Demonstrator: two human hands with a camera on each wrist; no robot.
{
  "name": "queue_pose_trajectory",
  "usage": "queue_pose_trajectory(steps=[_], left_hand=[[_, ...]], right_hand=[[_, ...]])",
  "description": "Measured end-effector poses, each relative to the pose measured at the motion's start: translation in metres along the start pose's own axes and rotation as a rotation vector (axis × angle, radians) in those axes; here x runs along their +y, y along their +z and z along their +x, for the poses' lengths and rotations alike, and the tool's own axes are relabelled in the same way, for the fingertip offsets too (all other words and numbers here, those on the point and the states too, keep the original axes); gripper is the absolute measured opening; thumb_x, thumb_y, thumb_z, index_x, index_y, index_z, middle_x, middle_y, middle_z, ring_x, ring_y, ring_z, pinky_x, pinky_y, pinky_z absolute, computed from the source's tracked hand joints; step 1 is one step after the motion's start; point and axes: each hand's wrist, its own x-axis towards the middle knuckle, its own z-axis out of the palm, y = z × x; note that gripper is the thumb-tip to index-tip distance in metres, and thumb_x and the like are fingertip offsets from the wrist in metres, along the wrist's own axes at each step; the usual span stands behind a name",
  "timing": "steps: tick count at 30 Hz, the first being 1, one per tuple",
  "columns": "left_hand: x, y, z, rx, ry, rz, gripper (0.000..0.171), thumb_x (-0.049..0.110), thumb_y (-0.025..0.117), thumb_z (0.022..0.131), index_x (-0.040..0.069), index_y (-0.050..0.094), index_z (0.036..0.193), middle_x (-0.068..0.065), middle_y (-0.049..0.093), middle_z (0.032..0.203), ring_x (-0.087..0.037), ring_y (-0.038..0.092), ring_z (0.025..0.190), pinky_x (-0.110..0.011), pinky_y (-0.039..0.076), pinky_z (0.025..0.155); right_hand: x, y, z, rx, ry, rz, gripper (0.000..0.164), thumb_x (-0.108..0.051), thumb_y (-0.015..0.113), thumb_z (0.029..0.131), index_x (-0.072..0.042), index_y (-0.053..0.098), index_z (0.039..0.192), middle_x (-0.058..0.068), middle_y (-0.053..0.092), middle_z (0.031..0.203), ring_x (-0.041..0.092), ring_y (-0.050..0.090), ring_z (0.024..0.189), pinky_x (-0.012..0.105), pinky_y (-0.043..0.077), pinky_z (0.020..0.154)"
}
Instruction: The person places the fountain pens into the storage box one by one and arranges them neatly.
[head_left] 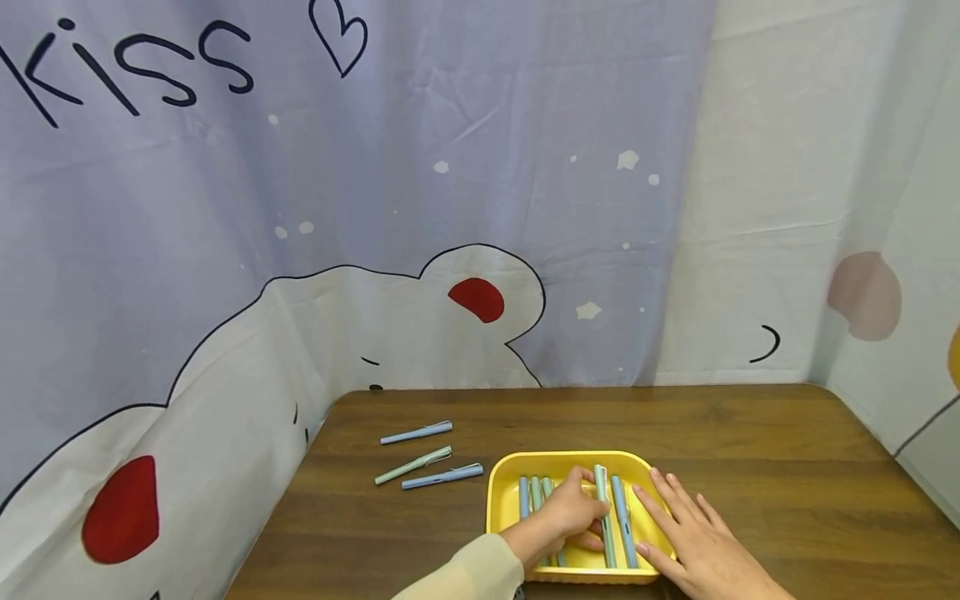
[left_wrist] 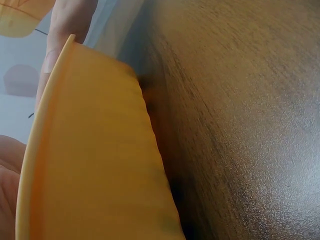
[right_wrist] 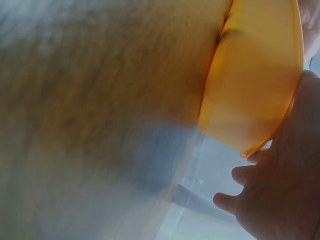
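Soft light, pale glare on tabletop point(left_wrist: 280, 185), blurry right wrist view.

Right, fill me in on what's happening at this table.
A person's left hand is inside a yellow tray, touching a green pen; whether it grips the pen is hard to tell. The right hand lies with fingers spread at the tray's right rim. A blue pen lies right of the green one, with more pens to the left, partly hidden. Two blue pens and another green pen lie on the brown table, left of the tray.
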Motion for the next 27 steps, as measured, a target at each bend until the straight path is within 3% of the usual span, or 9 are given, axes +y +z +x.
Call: queue_pose_trajectory(steps=[15,20,27], left_hand=[[0.0049,0.0039,-0.0042,0.029,0.004,0.114,0.030,-0.001,0.066,0.095,0.007,0.052,0.120,-0.012,0.058,0.075,-0.017,0.054,0.057,-0.036,0.060,0.054],[0.0053,0.0058,-0.0021,0.033,0.030,0.163,0.031,-0.001,0.065,0.095,0.002,0.053,0.123,-0.011,0.054,0.065,-0.014,0.049,0.049,-0.032,0.058,0.048],[0.0040,0.0074,-0.0020,0.018,0.011,0.196,0.040,0.001,0.064,0.097,-0.005,0.047,0.132,-0.007,0.050,0.057,-0.012,0.045,0.042,-0.031,0.056,0.045]], right_hand=[[-0.0004,-0.0014,-0.0003,-0.022,0.012,-0.004,0.067,-0.052,0.063,0.097,-0.017,0.049,0.152,0.017,0.036,0.160,0.043,0.036,0.144,0.068,0.032,0.108],[0.0004,-0.0017,0.0000,-0.006,0.005,-0.009,0.066,-0.050,0.063,0.097,-0.017,0.049,0.152,0.017,0.037,0.160,0.043,0.037,0.143,0.069,0.034,0.106],[0.0005,0.0012,-0.0018,0.032,-0.018,-0.042,0.067,-0.051,0.066,0.095,-0.017,0.051,0.151,0.016,0.040,0.159,0.042,0.041,0.141,0.065,0.036,0.106]])
